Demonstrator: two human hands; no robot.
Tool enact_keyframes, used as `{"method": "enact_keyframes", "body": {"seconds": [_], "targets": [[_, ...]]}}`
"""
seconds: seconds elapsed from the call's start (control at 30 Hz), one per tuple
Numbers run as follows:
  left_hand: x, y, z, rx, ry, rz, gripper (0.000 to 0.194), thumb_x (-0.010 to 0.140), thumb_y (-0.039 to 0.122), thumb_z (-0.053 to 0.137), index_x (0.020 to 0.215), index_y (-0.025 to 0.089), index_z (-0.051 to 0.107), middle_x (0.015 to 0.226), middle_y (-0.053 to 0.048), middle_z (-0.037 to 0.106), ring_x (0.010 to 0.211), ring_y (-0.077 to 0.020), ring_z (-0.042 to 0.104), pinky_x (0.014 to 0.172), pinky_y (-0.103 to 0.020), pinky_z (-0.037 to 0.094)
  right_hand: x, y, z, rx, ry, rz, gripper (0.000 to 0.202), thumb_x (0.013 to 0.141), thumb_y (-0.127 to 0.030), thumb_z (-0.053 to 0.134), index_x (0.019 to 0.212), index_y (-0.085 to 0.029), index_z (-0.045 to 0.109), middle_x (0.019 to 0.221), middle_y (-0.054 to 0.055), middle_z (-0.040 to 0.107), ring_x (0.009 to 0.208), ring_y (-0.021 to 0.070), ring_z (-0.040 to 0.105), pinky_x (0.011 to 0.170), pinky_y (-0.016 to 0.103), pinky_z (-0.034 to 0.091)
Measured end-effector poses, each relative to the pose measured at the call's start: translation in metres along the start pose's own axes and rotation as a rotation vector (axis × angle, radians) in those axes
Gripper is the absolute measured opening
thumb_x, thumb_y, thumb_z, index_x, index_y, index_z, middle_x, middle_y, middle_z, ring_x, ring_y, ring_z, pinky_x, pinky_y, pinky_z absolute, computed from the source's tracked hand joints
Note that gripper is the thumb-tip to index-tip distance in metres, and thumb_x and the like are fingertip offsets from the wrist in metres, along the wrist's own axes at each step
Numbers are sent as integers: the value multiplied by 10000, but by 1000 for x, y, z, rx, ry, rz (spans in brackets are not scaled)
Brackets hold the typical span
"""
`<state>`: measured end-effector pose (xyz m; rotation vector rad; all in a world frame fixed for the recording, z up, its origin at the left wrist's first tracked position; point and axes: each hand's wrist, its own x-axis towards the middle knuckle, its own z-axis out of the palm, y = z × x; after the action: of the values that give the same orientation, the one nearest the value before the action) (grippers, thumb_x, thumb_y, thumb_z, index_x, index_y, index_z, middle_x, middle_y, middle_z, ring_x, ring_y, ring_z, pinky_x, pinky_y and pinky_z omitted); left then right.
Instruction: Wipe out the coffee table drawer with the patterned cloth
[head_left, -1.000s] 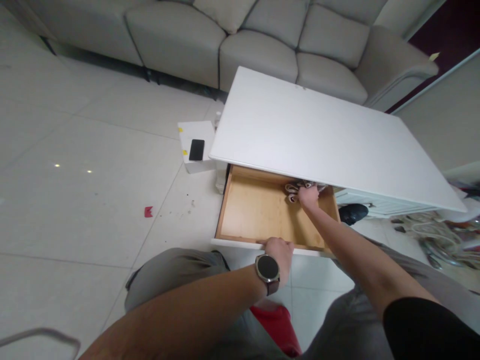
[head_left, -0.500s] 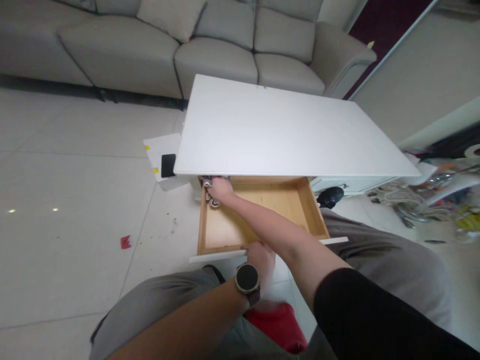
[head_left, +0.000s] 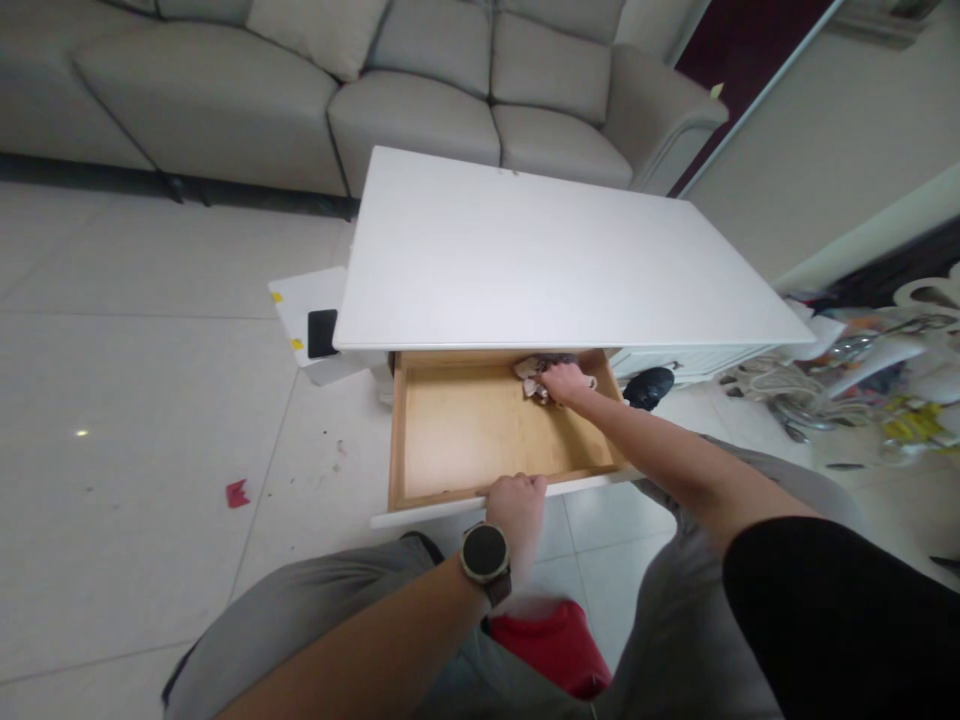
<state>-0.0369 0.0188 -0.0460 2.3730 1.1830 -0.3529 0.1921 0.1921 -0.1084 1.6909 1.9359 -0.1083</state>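
A wooden drawer point(head_left: 465, 420) is pulled out from the white coffee table point(head_left: 555, 260). My left hand point(head_left: 515, 510), with a watch on its wrist, grips the drawer's front panel near the middle, fingers curled over the top edge. Inside the drawer, at its back right, my right hand point(head_left: 568, 382) is closed on a crumpled patterned cloth point(head_left: 534, 385) that lies against the drawer bottom. Part of the cloth is covered by the hand and by the tabletop's edge.
A grey sofa point(head_left: 420, 110) runs behind the table. Left of the table, a white board point(head_left: 289, 290) carries a black flat device point(head_left: 322, 332). A red scrap point(head_left: 237, 493) lies on the floor, and a red object point(head_left: 555, 645) is between my legs. Cluttered items point(head_left: 847, 370) stand at right.
My right hand has moved with the cloth from the drawer's back left corner to its back right. My left hand still grips the drawer front.
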Motion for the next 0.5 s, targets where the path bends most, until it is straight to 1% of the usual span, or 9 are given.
{"method": "enact_keyframes", "body": {"seconds": [0.03,0.1,0.17,0.27,0.37,0.43,0.5], "targets": [[1,0,0,3,-2,0,345,1030,79,427,1256,127,684,1044,-171,757,1008,-267,761,816,-377,591,-3,14,3,-7,-18,43,379,1026,-179,481,1247,-126,784,1247,262,730,1176,344,705,946,416,537],[1,0,0,4,-13,7,356,1024,73,424,1266,126,679,1051,-172,755,1008,-279,761,797,-384,596,-8,33,8,-13,-39,83,350,1003,-165,510,1179,-87,802,1213,279,740,1145,361,721,927,420,545],[2,0,1,9,-29,8,379,1015,59,412,1281,124,674,1058,-176,755,1008,-298,760,779,-401,602,-11,42,10,-8,-56,88,336,981,-183,548,1182,-98,803,1211,260,749,1130,354,730,915,404,551],[3,1,4,10,-25,0,394,1000,32,407,1268,115,684,1042,-181,756,986,-293,761,772,-398,599,-15,43,12,3,-87,76,334,929,-236,625,1195,-139,803,1197,213,770,1101,327,742,905,367,554],[5,1,9,-8,15,3,338,999,52,455,1214,117,707,990,-176,754,941,-261,760,778,-364,585,-24,42,15,6,-152,29,366,867,-288,697,1183,-135,802,1204,201,773,1108,318,739,896,339,548],[5,1,12,-18,38,2,291,998,84,502,1193,124,715,970,-175,750,925,-258,757,769,-355,576,-35,42,16,18,-251,-48,392,850,-298,701,1179,-108,798,1202,215,771,1100,319,739,867,328,545],[6,1,14,-31,50,3,268,996,96,517,1168,125,720,963,-176,746,921,-262,755,759,-350,567,-47,40,14,47,-403,-150,385,845,-268,682,1160,-82,800,1175,220,777,1047,303,750,806,308,539]]}}
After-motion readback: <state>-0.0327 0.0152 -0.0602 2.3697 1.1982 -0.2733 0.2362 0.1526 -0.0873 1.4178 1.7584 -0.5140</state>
